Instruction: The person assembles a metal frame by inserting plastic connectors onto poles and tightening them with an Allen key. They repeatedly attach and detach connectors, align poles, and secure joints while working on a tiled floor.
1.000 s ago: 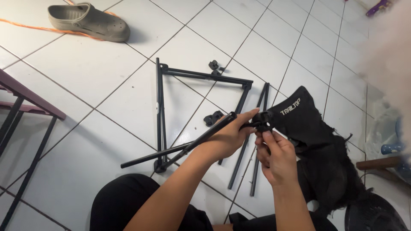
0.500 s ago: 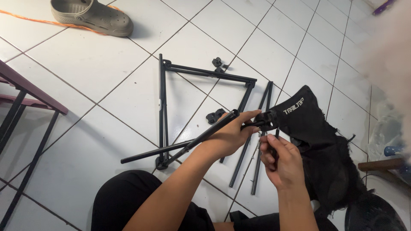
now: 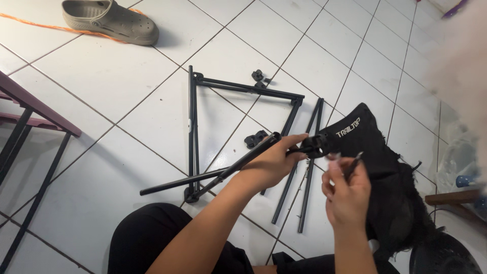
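A white tiled floor (image 3: 152, 116) fills the view from above, seen past the person's own dark-clothed knee at the bottom edge; on the right lies a crumpled black fabric bag (image 3: 385, 182), its top edge beside both hands; in the middle of the floor a black metal frame (image 3: 195, 127) lies flat in a rough triangle, with two loose black rods (image 3: 304, 182) lying side by side just right of it; at the left edge stand the dark legs and purple top of a table (image 3: 30, 111); in the far upper left a grey clog shoe (image 3: 109, 20) rests on an orange cord (image 3: 30, 23); the left hand (image 3: 274, 162) is wrapped around a long black pole (image 3: 223, 170) that slants down to the left, its upper end carrying a black joint piece (image 3: 314, 144) just past the fingers, held above the floor; the right hand (image 3: 347, 193) is raised just right of that joint, its fingers pinched together on a thin dark pen-like tool (image 3: 353, 166); two small black clips (image 3: 256, 138) lie on the tiles near the frame.
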